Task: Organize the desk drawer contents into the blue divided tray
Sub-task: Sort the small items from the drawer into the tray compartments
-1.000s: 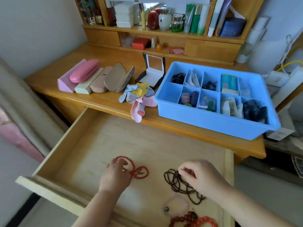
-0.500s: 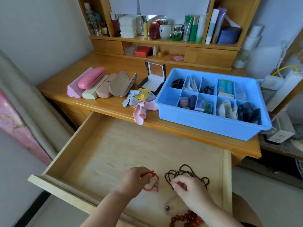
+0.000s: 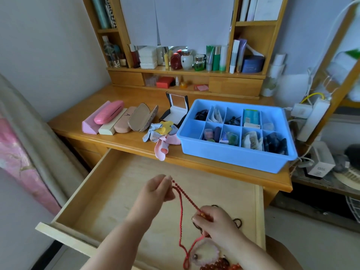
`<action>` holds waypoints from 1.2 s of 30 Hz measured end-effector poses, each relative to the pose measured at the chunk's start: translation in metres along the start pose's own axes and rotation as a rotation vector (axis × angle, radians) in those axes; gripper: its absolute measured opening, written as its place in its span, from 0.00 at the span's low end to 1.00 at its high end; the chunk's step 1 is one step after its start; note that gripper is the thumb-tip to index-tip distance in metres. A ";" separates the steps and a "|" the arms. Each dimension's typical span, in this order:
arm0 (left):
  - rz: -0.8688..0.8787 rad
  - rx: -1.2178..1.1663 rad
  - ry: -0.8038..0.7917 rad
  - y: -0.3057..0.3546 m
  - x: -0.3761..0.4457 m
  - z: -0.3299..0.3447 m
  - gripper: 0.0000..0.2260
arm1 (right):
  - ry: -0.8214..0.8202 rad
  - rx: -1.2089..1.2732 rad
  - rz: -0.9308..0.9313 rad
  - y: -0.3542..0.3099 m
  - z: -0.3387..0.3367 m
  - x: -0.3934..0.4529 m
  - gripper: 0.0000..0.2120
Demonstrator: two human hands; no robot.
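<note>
A wooden desk holds a blue divided tray; above the open drawer, left hand and right hand pinch a red bead string stretched between them.

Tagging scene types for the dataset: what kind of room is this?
Likely a bedroom dressing desk at home: a wooden desk with its drawer pulled open, cosmetic bottles on the hutch shelf, and glasses cases lined up on the desktop.

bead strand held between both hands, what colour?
Red. The bead strand runs from the left hand to the right hand; head view.
</note>
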State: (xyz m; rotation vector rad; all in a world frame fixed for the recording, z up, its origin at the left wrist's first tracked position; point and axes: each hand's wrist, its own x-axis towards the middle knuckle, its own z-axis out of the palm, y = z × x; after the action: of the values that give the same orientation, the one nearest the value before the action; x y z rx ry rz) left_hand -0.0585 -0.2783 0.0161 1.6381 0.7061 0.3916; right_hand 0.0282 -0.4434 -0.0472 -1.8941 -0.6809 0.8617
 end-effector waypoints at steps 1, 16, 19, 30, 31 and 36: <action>-0.015 -0.023 0.073 0.002 0.005 -0.008 0.14 | 0.032 -0.015 0.019 0.002 -0.005 -0.002 0.10; 0.243 0.515 -0.100 0.019 -0.004 -0.044 0.11 | -0.004 0.883 -0.065 -0.030 -0.044 -0.005 0.10; 0.302 0.576 -0.382 0.022 -0.012 -0.004 0.10 | -0.023 0.608 -0.142 -0.056 -0.030 0.000 0.13; -0.139 -0.112 -0.059 0.000 0.017 0.003 0.17 | -0.312 0.768 0.146 -0.052 -0.039 -0.007 0.08; -0.197 -0.221 -0.092 -0.005 0.018 -0.004 0.18 | -0.335 0.891 0.143 -0.050 -0.044 -0.007 0.08; -0.420 -0.352 -0.253 -0.037 0.012 -0.034 0.17 | -0.188 1.404 0.095 -0.040 -0.071 -0.003 0.13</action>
State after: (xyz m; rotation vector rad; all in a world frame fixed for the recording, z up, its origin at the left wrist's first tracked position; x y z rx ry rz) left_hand -0.0791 -0.2424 -0.0150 1.1444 0.7211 0.0005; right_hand 0.0786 -0.4651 0.0131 -0.5774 0.0207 1.1351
